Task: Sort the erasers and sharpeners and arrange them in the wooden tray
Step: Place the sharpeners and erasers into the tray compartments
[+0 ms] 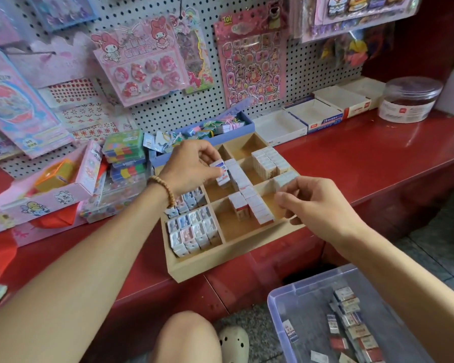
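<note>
Waiting near right, the plastic bin [281, 305] holds loose erasers [351, 320]. Farther, over the wooden tray [194, 268], the right hand [317, 208] pinches a pale eraser [286, 179]; the left hand [192, 169] grips a boxed one [220, 171], which could topple the standing middle row [247, 192].

both hands [192, 166] [317, 205] hold boxed erasers [222, 172] over the wooden tray [194, 265].
</note>
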Demonstrator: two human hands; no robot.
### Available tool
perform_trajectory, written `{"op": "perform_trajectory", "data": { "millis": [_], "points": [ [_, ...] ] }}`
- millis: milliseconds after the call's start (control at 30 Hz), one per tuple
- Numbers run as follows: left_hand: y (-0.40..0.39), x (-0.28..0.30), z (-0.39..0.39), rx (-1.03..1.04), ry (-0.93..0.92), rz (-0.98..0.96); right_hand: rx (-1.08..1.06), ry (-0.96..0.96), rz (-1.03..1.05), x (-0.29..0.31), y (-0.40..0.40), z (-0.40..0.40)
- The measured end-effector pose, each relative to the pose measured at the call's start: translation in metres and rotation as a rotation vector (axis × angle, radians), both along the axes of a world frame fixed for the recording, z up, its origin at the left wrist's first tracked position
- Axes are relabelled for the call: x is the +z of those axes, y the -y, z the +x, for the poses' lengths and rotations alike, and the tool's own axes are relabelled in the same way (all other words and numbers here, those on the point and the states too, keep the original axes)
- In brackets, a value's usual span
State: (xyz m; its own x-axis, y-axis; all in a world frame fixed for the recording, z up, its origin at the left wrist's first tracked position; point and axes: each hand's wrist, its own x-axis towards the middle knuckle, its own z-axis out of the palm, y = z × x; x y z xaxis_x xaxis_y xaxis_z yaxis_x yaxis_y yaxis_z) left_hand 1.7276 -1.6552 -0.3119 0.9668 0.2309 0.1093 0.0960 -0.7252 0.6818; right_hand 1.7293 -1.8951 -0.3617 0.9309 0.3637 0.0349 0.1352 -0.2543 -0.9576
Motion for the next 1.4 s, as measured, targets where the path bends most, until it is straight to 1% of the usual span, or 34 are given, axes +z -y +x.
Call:
{"op": "perform_trajectory", "data": {
  "millis": [67, 167, 267, 367, 533, 700, 833, 900, 967, 1033, 1100, 1200, 1400],
  "points": [
    [-0.008, -0.01, 0.013, -0.007, -0.026, 0.129, 0.013, 0.059, -0.05, 0.005, -0.002, 0.008],
    [-0.019, -0.027, 0.032, -0.018, -0.047, 0.229, 0.062, 0.126, -0.142, 0.011, -0.005, 0.018],
    [-0.025, -0.039, 0.043, 0.014, -0.047, 0.209, 0.071, 0.169, -0.197, 0.012, -0.003, 0.025],
    [-0.023, -0.048, 0.047, 0.019, -0.031, 0.178, 0.05, 0.156, -0.208, 0.009, 0.003, 0.029],
    [-0.017, -0.062, 0.045, 0.021, 0.029, 0.308, 0.019, 0.147, -0.227, 0.005, 0.011, 0.029],
    [-0.015, -0.068, 0.043, 0.022, 0.073, 0.33, 0.02, 0.137, -0.226, 0.006, 0.017, 0.024],
    [-0.017, -0.058, 0.04, 0.045, 0.049, 0.291, 0.005, 0.127, -0.232, 0.008, 0.023, 0.019],
    [-0.015, -0.047, 0.032, 0.075, 0.087, 0.243, -0.012, 0.127, -0.235, 0.01, 0.028, 0.016],
    [-0.007, -0.034, 0.016, 0.067, 0.143, 0.141, -0.026, 0.124, -0.236, 0.015, 0.033, 0.011],
    [0.007, -0.021, -0.005, -0.011, 0.147, 0.016, -0.044, 0.122, -0.225, 0.02, 0.038, 0.005],
    [0.025, -0.011, -0.029, -0.13, 0.095, -0.066, -0.056, 0.124, -0.213, 0.025, 0.044, -0.003],
    [0.053, -0.006, -0.062, -0.288, 0.01, -0.095, -0.077, 0.134, -0.218, 0.03, 0.054, -0.018],
    [0.097, -0.028, -0.11, -0.467, -0.106, -0.114, -0.103, 0.167, -0.31, 0.031, 0.077, -0.05]
  ]
}}
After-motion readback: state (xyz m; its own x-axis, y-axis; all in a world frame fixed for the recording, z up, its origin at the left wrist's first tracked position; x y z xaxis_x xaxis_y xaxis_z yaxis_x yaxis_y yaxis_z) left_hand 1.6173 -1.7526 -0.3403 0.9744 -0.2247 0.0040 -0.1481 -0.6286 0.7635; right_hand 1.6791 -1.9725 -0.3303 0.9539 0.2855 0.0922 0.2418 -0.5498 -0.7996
